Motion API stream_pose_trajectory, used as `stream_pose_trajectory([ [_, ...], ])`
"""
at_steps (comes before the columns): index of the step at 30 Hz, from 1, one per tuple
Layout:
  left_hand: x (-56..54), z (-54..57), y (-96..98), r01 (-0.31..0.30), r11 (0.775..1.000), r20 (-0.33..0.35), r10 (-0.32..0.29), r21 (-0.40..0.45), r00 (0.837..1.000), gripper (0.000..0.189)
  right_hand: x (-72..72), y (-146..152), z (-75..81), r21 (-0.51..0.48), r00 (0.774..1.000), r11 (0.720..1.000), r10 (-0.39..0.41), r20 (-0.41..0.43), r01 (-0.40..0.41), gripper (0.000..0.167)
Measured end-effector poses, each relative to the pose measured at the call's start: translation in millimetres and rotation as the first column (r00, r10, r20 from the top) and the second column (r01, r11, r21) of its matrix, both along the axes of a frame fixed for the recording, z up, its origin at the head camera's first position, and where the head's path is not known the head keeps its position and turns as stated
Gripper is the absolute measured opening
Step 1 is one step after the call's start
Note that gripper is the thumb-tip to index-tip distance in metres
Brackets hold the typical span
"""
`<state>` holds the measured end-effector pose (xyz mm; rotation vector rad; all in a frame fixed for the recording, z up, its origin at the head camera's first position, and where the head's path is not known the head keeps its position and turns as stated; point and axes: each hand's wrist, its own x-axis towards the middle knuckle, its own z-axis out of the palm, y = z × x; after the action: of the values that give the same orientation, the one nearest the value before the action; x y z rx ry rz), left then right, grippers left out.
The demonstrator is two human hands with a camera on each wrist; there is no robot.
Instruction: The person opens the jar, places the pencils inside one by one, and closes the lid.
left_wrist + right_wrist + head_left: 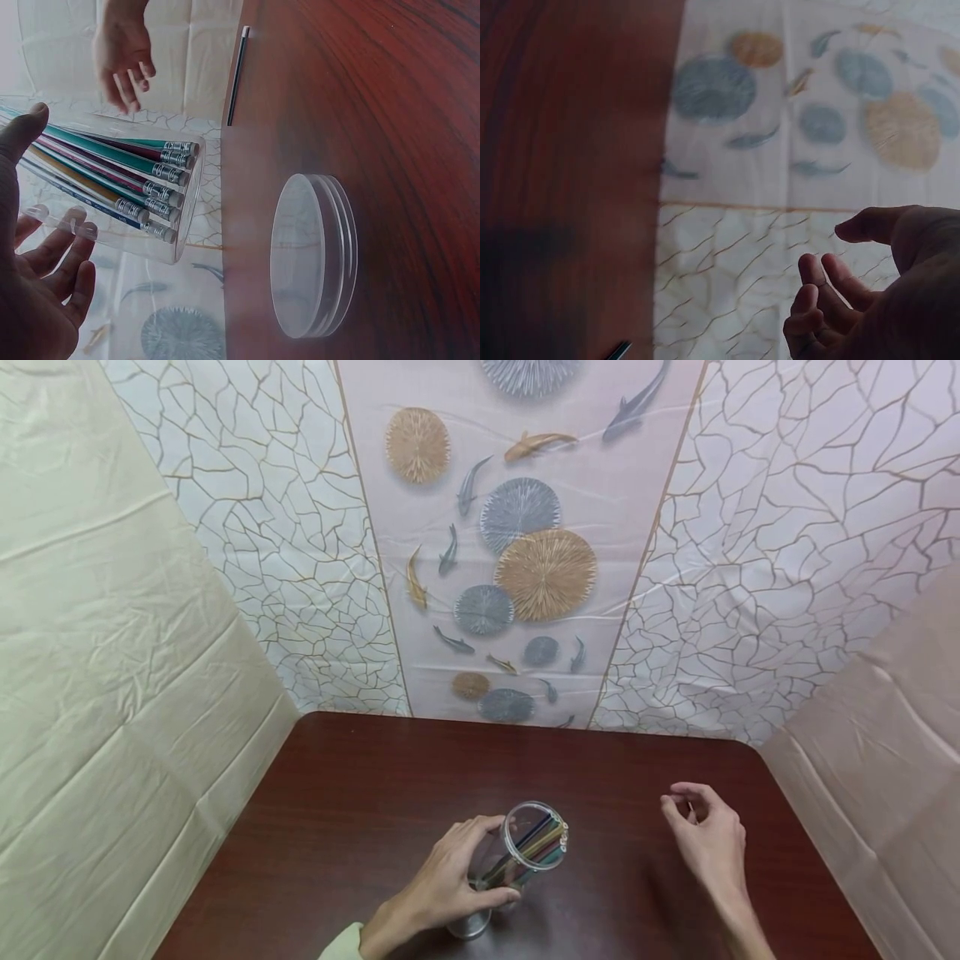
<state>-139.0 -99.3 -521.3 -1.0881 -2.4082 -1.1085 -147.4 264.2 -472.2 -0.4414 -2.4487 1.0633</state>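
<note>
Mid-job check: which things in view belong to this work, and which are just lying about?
Likely part of the job:
clear jar, tilted in the left hand
pencils inside it
loose pencil on the table
clear round lid, also on the table

Apparently just surroundings:
patterned backdrop
plain side cloth

No loose item looks unrelated.

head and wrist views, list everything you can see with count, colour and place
table: one, dark red-brown, lower head view
backdrop: one, pale with fish and round motifs, behind table
side cloths: two, pale, flanking table
jar: one, clear, tilted above table
pencils: several, mixed colours, in jar
lid: one, clear, on table
lone pencil: one, black with pale end, on table
sleeve: one, pale, bottom of head view
left hand: one, around jar
right hand: one, over table's right side
</note>
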Motion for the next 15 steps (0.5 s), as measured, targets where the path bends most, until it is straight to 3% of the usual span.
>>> stream_pose_trajectory([
  [10,-0.7,-0.1,-0.7,-0.002,1.000,-0.003,0.002,0.002,1.000,0.086,-11.4,31.4,-39.1,0.090,0.981,0.996,-0.002,0.194,-0.016,0.037],
  [15,-0.2,0.6,-1.3,0.001,1.000,0.005,-0.001,0.001,1.000,0.086,-15.7,47.0,-60.7,0.151,0.969,0.988,-0.027,0.244,-0.011,0.044],
])
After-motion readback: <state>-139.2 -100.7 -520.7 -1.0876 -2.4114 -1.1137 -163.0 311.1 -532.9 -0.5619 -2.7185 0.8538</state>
